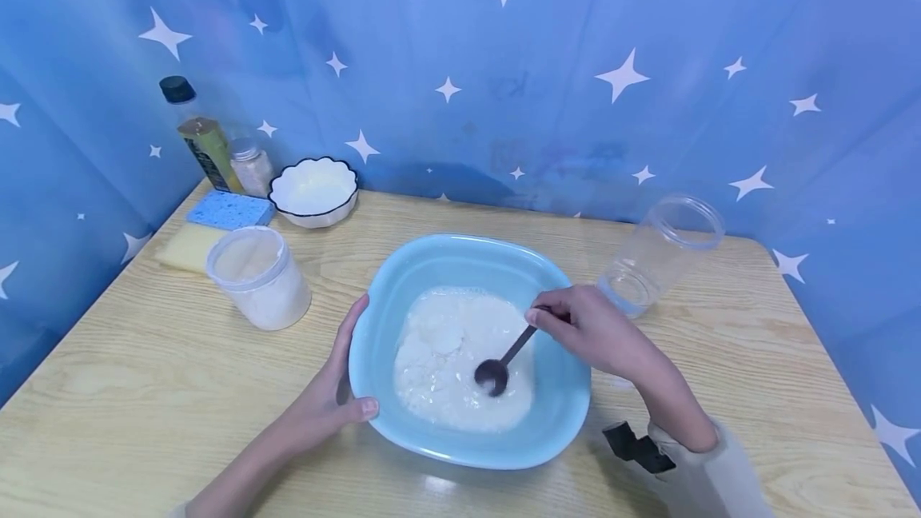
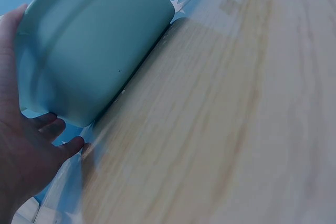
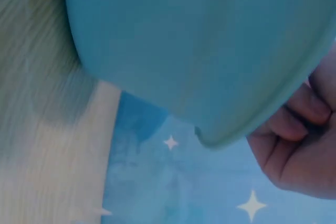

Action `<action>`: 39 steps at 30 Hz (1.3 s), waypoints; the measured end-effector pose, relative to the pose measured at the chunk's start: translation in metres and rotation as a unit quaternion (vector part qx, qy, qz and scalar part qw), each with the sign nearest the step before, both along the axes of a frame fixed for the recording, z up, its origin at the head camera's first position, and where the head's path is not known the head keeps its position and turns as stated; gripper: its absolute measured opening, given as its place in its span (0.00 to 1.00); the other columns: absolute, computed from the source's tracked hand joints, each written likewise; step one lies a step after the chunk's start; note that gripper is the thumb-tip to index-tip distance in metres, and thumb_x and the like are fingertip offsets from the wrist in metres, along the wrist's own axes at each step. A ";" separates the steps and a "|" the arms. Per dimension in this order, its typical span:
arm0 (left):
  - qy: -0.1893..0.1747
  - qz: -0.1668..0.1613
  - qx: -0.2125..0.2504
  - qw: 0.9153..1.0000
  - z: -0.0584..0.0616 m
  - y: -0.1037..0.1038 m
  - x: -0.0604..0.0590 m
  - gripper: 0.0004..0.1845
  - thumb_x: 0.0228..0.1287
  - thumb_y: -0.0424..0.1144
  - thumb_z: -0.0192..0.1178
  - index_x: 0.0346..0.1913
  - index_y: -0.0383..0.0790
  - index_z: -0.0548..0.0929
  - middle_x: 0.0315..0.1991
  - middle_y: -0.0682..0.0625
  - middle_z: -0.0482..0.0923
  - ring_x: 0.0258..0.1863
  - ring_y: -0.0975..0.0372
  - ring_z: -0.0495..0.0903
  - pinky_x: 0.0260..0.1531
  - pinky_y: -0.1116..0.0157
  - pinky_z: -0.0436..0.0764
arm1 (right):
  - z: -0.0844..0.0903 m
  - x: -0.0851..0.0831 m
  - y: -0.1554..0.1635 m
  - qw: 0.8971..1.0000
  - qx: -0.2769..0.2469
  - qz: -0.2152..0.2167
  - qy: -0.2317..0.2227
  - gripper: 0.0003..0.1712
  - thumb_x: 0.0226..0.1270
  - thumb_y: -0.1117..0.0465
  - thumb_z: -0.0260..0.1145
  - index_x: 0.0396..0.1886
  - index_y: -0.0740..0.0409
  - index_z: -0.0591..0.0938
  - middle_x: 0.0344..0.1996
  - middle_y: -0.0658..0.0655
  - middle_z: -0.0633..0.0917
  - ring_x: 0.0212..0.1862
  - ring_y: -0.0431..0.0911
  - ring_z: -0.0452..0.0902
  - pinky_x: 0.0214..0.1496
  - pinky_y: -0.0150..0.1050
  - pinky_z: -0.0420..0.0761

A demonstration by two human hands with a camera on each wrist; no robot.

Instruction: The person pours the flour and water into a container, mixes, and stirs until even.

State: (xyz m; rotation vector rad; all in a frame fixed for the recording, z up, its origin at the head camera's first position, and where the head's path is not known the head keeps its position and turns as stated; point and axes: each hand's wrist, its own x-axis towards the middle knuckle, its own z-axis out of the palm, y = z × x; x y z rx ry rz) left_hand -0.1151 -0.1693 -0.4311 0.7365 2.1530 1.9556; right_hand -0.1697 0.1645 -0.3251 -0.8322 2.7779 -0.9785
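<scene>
A light blue basin [image 1: 568,414] stands on the table, holding a wet white mixture [image 1: 460,414] with a pile of white powder [image 1: 439,334] at its left. At the basin's left side, my left hand [image 1: 327,390] rests against the outer wall, thumb tip at the rim and fingers spread; the left wrist view shows this wall [image 2: 105,51] close up. My right hand [image 1: 586,330] pinches the handle of a dark brown spoon [image 1: 492,376] over the basin's right side. The spoon's round bowl is down at the mixture. In the right wrist view the basin hides the spoon; curled fingers [image 3: 286,124] show beyond the rim.
On the left stand a tub of white powder [image 1: 269,294], a yellow sponge [image 1: 187,246], a blue sponge [image 1: 230,210], an oil bottle [image 1: 209,146], a small jar [image 1: 252,169] and a scalloped white bowl [image 1: 314,186]. A clear jar [image 1: 651,258] stands behind my right hand.
</scene>
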 end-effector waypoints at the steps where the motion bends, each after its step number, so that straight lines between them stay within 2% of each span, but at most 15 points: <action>1: 0.001 -0.001 0.001 1.000 0.000 0.000 0.000 0.56 0.52 0.42 0.64 0.73 0.57 0.34 0.73 0.54 0.35 0.67 0.48 0.51 0.60 0.67 0.61 | -0.001 -0.001 0.000 1.000 0.006 -0.012 0.016 0.09 0.66 0.62 0.59 0.26 0.53 0.82 0.10 0.43 0.61 0.15 0.36 0.54 0.16 0.30 0.58; 5: 0.000 0.001 -0.001 1.000 0.000 0.000 0.000 0.56 0.51 0.42 0.64 0.73 0.57 0.34 0.73 0.55 0.35 0.68 0.49 0.50 0.61 0.67 0.59 | -0.002 -0.002 -0.001 0.996 0.005 -0.062 0.062 0.10 0.67 0.62 0.59 0.25 0.54 0.81 0.09 0.44 0.59 0.13 0.36 0.51 0.15 0.30 0.56; 11: 0.001 0.003 -0.003 1.000 0.000 0.000 0.000 0.56 0.51 0.43 0.64 0.73 0.57 0.34 0.73 0.55 0.35 0.68 0.48 0.50 0.60 0.67 0.59 | 0.000 0.001 -0.003 1.000 0.003 -0.004 0.021 0.10 0.68 0.59 0.58 0.27 0.52 0.82 0.10 0.43 0.61 0.14 0.36 0.54 0.16 0.30 0.58; 13: 0.003 0.003 -0.004 1.000 0.000 0.000 0.000 0.56 0.52 0.44 0.64 0.73 0.57 0.34 0.73 0.55 0.35 0.68 0.49 0.50 0.60 0.67 0.59 | -0.001 0.001 -0.003 0.999 0.010 -0.029 0.039 0.10 0.67 0.61 0.59 0.26 0.53 0.82 0.09 0.44 0.61 0.13 0.36 0.53 0.15 0.31 0.58; 16: 0.004 0.002 -0.003 1.000 0.000 0.000 0.000 0.56 0.52 0.43 0.64 0.73 0.57 0.34 0.73 0.55 0.35 0.68 0.49 0.50 0.60 0.66 0.60 | -0.004 -0.001 -0.007 0.992 0.010 -0.083 0.093 0.10 0.66 0.62 0.59 0.25 0.55 0.81 0.09 0.45 0.61 0.13 0.37 0.54 0.14 0.31 0.58; 18: 0.004 0.001 -0.003 1.000 0.000 0.000 0.000 0.55 0.52 0.43 0.64 0.73 0.57 0.34 0.73 0.55 0.35 0.67 0.49 0.50 0.60 0.66 0.60 | -0.008 -0.002 -0.013 0.990 -0.003 -0.088 0.108 0.11 0.67 0.61 0.59 0.25 0.56 0.81 0.09 0.45 0.62 0.12 0.37 0.55 0.13 0.31 0.59; 22: 0.004 0.003 -0.006 1.000 0.000 0.000 0.000 0.55 0.52 0.43 0.63 0.73 0.57 0.34 0.73 0.55 0.35 0.68 0.49 0.50 0.60 0.67 0.60 | -0.010 0.000 -0.017 0.997 -0.019 -0.040 0.068 0.10 0.68 0.60 0.58 0.26 0.53 0.81 0.10 0.45 0.63 0.13 0.37 0.56 0.14 0.31 0.60; 25: 0.004 0.004 -0.007 1.000 0.000 0.000 0.000 0.55 0.51 0.43 0.64 0.73 0.57 0.34 0.73 0.56 0.34 0.68 0.49 0.50 0.60 0.67 0.59 | -0.006 0.001 -0.011 0.997 -0.007 -0.048 0.059 0.11 0.68 0.61 0.58 0.24 0.52 0.79 0.10 0.45 0.61 0.13 0.37 0.54 0.15 0.31 0.58; 29: 0.005 0.004 -0.006 1.000 0.001 0.002 -0.001 0.55 0.51 0.43 0.64 0.73 0.57 0.34 0.73 0.56 0.34 0.68 0.49 0.49 0.61 0.51 0.57 | -0.010 -0.002 -0.010 0.988 -0.001 -0.096 0.117 0.13 0.67 0.62 0.58 0.21 0.54 0.78 0.09 0.45 0.60 0.12 0.37 0.53 0.14 0.31 0.58; 32: 0.004 0.006 -0.007 1.000 0.002 0.002 -0.001 0.55 0.51 0.44 0.64 0.73 0.57 0.34 0.73 0.56 0.34 0.68 0.48 0.49 0.59 0.42 0.54 | -0.011 -0.003 -0.012 0.990 -0.002 -0.082 0.118 0.11 0.67 0.61 0.58 0.24 0.54 0.79 0.09 0.45 0.61 0.12 0.37 0.54 0.14 0.32 0.59; 35: 0.003 0.006 -0.008 1.000 0.003 0.002 -0.001 0.55 0.51 0.43 0.63 0.73 0.57 0.34 0.73 0.56 0.34 0.67 0.48 0.50 0.60 0.50 0.59 | -0.005 -0.001 -0.008 0.995 0.009 -0.052 0.080 0.10 0.67 0.62 0.58 0.25 0.53 0.80 0.09 0.45 0.61 0.13 0.37 0.53 0.15 0.31 0.59; 39: 0.000 0.007 -0.009 1.000 0.002 0.001 0.000 0.55 0.52 0.42 0.63 0.73 0.57 0.34 0.73 0.55 0.35 0.66 0.48 0.52 0.58 0.64 0.64 | -0.002 -0.002 -0.005 0.991 0.024 -0.090 0.100 0.11 0.67 0.62 0.58 0.25 0.55 0.81 0.09 0.46 0.61 0.13 0.38 0.52 0.15 0.32 0.57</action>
